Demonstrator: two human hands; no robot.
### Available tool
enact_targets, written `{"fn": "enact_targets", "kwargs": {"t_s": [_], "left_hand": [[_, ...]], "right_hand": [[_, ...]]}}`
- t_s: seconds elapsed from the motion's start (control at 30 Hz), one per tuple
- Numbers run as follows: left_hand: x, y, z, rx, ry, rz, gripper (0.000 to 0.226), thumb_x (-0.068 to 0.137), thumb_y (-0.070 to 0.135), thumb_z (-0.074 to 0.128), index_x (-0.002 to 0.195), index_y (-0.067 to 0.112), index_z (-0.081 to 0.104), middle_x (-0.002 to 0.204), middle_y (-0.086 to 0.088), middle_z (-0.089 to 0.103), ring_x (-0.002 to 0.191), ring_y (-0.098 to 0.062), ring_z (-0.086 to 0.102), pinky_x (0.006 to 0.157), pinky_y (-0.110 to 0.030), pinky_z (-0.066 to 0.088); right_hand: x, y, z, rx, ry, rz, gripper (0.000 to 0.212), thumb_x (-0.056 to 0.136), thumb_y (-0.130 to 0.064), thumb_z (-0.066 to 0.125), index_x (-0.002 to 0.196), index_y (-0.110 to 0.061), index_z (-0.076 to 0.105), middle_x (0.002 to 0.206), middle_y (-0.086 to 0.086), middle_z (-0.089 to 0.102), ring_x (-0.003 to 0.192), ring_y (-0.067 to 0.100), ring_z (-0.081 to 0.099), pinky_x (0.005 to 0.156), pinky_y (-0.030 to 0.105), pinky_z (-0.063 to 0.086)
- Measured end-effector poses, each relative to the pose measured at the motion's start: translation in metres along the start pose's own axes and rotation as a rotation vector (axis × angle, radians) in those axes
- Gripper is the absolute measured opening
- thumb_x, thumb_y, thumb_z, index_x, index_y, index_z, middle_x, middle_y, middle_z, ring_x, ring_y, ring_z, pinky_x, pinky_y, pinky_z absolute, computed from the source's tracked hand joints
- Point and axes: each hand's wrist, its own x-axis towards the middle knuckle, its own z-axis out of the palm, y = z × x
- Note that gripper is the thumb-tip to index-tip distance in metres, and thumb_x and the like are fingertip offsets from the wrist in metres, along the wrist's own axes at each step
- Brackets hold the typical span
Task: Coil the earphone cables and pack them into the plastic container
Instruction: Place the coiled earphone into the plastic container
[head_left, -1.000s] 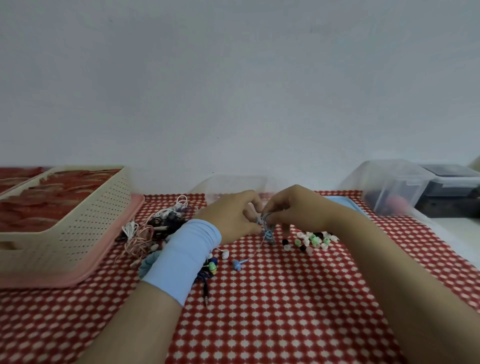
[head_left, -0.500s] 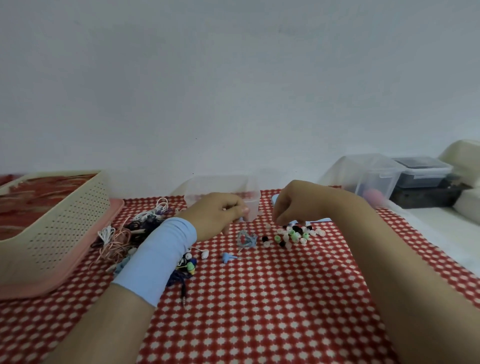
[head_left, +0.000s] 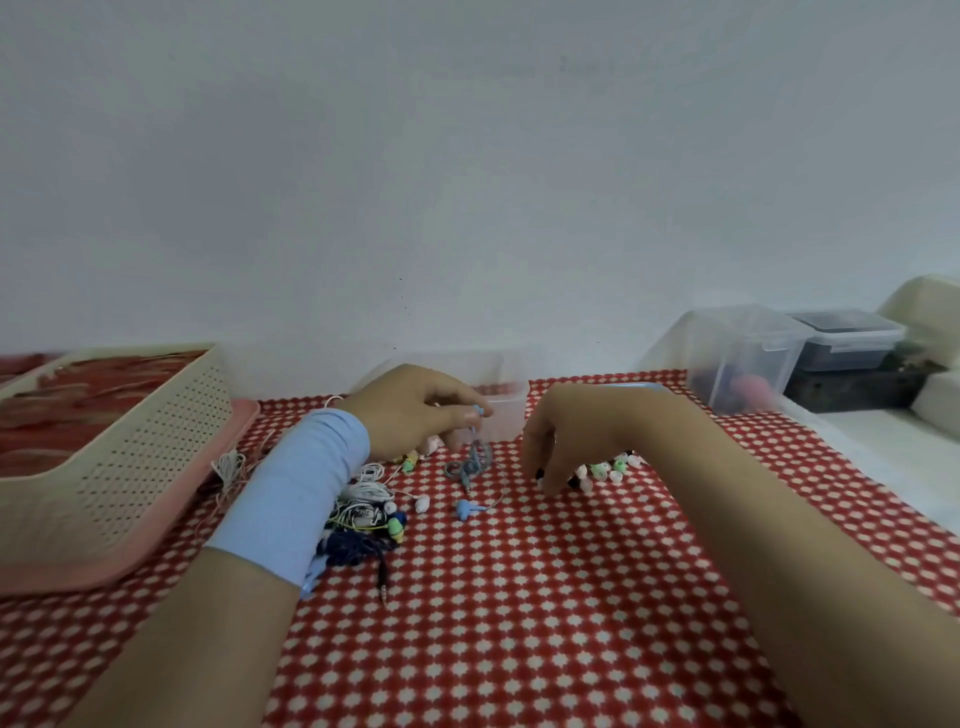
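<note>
Watching the feed from my end: one piece looks coiled but isn't packed yet. The left hand (head_left: 415, 415) pinches the top of the blue-grey earphone cable (head_left: 470, 462) between thumb and forefinger, about centre of the frame. The loose coil dangles down to the red checked cloth (head_left: 519, 597), and a blue earbud (head_left: 464, 508) lies just below it. The plastic container (head_left: 501, 415) sits just behind that hand. The right hand (head_left: 563, 441) is curled with its fingertips down by the pile of ear tips (head_left: 608, 470), and I can't tell if it's got one. My guess at the next move: lift the coil over the rim and drop it in without it springing open or the earbud snagging. Plenty more waiting in the tangle of earphones (head_left: 363, 512), left of centre.
</note>
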Motion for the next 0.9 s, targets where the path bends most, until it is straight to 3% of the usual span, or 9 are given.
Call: {"fn": "enact_targets", "kwargs": {"t_s": [0.1,0.2,0.3,0.37,0.5,0.67,0.9], "left_hand": [[0.005,-0.004,0.011,-0.059,0.029,0.004,0.015,0.093,0.025,0.065,0.107,0.029,0.068,0.082,-0.002,0.076,0.071,-0.008,0.07,0.065,-0.022,0.046],[0.005,-0.007,0.013,-0.148,0.106,-0.001,0.009,0.092,0.019,0.066,0.1,0.022,0.069,0.08,0.004,0.076,0.064,-0.007,0.067,0.06,-0.018,0.046],[0.004,-0.011,0.011,-0.232,0.091,-0.023,0.012,0.093,0.013,0.065,0.1,0.02,0.072,0.087,0.001,0.077,0.067,-0.009,0.065,0.06,-0.021,0.05],[0.003,-0.011,0.012,-0.311,0.058,-0.037,0.017,0.093,0.007,0.063,0.103,0.018,0.072,0.092,0.0,0.077,0.072,-0.01,0.067,0.062,-0.022,0.052],[0.004,-0.008,0.013,-0.488,0.112,-0.036,0.02,0.095,0.002,0.059,0.107,0.011,0.072,0.091,-0.003,0.076,0.07,-0.01,0.068,0.058,-0.018,0.052],[0.004,-0.008,0.015,-0.719,0.122,-0.051,0.017,0.096,0.003,0.057,0.109,0.006,0.067,0.091,-0.007,0.073,0.067,-0.014,0.065,0.056,-0.018,0.05],[0.006,-0.01,0.017,-0.759,0.074,-0.056,0.019,0.097,0.003,0.055,0.112,0.003,0.067,0.089,-0.005,0.071,0.07,-0.013,0.063,0.059,-0.02,0.052]], "right_hand": [[0.004,-0.005,0.006,-0.038,0.009,0.005,0.017,0.079,-0.025,0.086,0.095,-0.029,0.082,0.088,-0.018,0.075,0.082,-0.001,0.067,0.078,0.021,0.056],[-0.001,-0.004,0.001,0.021,0.065,-0.05,0.008,0.084,-0.027,0.081,0.091,-0.032,0.081,0.088,-0.018,0.076,0.079,0.0,0.068,0.075,0.02,0.052],[-0.01,-0.002,-0.012,0.286,0.179,-0.113,0.006,0.089,-0.022,0.077,0.094,-0.023,0.08,0.072,-0.015,0.073,0.057,0.0,0.062,0.058,0.018,0.049],[-0.012,-0.003,-0.016,0.545,0.292,-0.147,0.01,0.091,-0.015,0.075,0.1,-0.013,0.078,0.071,-0.008,0.073,0.046,0.001,0.053,0.045,0.016,0.04],[-0.008,-0.011,-0.009,0.827,0.384,-0.172,0.011,0.091,-0.013,0.075,0.1,-0.012,0.08,0.089,0.007,0.076,0.054,0.008,0.056,0.044,0.019,0.037],[-0.003,-0.012,-0.002,0.939,0.323,-0.182,0.012,0.094,-0.017,0.071,0.101,-0.013,0.08,0.094,0.001,0.077,0.06,0.013,0.057,0.045,0.018,0.036],[0.0,-0.011,0.002,0.96,0.296,-0.201,0.017,0.097,-0.018,0.066,0.107,-0.012,0.078,0.101,0.004,0.077,0.063,0.016,0.059,0.048,0.02,0.038]]}}
